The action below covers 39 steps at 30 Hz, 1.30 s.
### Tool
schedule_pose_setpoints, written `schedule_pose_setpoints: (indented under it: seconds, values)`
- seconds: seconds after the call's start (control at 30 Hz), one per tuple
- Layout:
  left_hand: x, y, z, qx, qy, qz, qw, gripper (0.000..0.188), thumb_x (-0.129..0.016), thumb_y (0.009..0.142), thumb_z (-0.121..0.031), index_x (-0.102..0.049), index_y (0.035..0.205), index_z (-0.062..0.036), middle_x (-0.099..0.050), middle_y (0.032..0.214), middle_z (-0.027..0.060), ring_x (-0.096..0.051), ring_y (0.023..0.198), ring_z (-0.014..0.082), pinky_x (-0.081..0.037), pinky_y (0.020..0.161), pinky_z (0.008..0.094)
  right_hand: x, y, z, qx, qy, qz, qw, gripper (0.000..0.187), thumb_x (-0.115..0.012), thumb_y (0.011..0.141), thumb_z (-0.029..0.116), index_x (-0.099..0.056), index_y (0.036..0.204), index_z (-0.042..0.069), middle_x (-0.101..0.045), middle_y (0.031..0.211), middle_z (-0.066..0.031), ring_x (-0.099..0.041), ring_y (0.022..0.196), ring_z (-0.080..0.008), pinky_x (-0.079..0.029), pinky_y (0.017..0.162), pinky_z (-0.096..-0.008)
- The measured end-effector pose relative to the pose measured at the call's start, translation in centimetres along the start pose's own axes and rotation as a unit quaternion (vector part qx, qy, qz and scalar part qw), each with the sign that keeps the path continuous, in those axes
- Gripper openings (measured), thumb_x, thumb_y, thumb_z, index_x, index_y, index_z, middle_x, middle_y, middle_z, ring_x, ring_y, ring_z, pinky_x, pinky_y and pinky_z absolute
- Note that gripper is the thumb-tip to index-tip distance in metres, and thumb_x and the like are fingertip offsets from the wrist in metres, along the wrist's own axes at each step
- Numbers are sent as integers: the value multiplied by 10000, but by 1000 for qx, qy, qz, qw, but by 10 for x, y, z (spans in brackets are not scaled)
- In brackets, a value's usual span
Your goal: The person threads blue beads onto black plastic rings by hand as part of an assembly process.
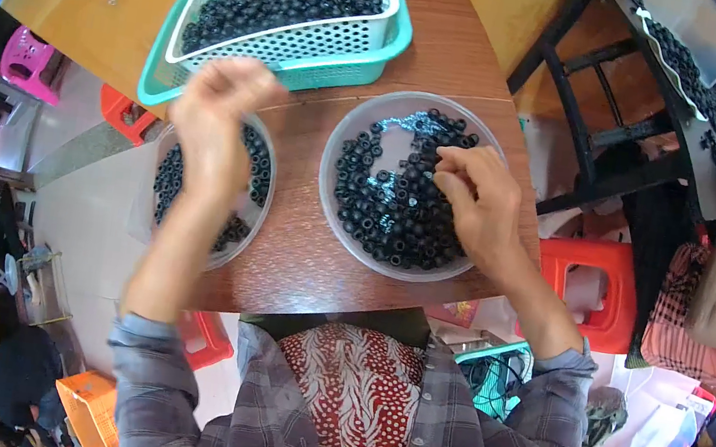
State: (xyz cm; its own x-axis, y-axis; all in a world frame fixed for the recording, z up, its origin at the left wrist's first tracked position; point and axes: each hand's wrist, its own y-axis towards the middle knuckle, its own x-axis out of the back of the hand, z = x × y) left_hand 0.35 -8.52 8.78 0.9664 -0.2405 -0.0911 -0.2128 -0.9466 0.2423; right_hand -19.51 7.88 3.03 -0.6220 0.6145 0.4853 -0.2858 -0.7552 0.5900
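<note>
Yellow wall (86,11) behind the table; pale floor (91,204); pink stool (36,52) far left; red stool (623,302) just right of the table; black frame (569,116) upper right; co-worker in pink checked clothing (667,336) beside it; orange crate (86,409) lower left; near it, another person in dark clothing (13,367), face down the frame's edge, blurred.

Smooth plastic on shiny wood grain
Beneath the right hand (482,202), slightly glossy beads (401,241) fill a smooth, translucent plastic bowl (393,153) on a glossy wood-grain table (291,246). Beyond the left hand (214,126), a perforated plastic basket (314,51) sits in a smooth plastic tub (400,42).
</note>
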Motion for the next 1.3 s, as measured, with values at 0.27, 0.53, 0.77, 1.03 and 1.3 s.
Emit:
schedule_pose_setpoints:
  seconds: [0.27, 0.53, 0.77, 1.03, 1.3]
  values:
    - [57, 164, 32, -189, 337, -85, 918, 199, -699, 722, -170, -679, 873, -42, -681, 790, 68, -631, 745, 168, -478, 723, 296, -10, 8, -32, -8, -32, 68, 997, 103, -649, 716, 2, -640, 818, 2, -609, 765, -126, -572, 784, -306, -455, 690, -392]
    - [50, 143, 42, -330, 543, -89, 767, 274, -669, 742, -286, -677, 946, -102, -658, 952, 120, -610, 897, 272, -455, 796, 397, -39, 33, -43, 51, -146, 173, 973, 65, -633, 666, 42, -650, 727, 30, -592, 748, -136, -544, 770, -323, -453, 696, -425]
    - [20, 38, 17, -276, 370, 92, 882, 217, -682, 739, -70, -643, 950, -38, -631, 921, 83, -584, 882, 207, -448, 794, 308, -63, 45, -43, 80, -262, 312, 910, 77, -633, 603, 52, -648, 631, -18, -624, 716, -220, -602, 753, -358, -491, 659, -442]
    - [-9, -28, 39, -173, 259, 181, 933, 138, -666, 714, 9, -633, 844, -23, -608, 806, 86, -593, 749, 216, -473, 677, 309, -47, 30, -44, 75, -188, 224, 953, 55, -605, 640, 37, -602, 623, -16, -600, 715, -229, -576, 761, -392, -467, 667, -461]
    - [-45, -27, 76, -324, 364, 297, 821, 217, -653, 627, 36, -617, 831, -28, -626, 825, 98, -577, 781, 292, -464, 691, 376, -19, 16, -33, -2, -112, 149, 982, 130, -644, 766, 116, -561, 741, 18, -579, 714, -146, -557, 731, -336, -431, 649, -427]
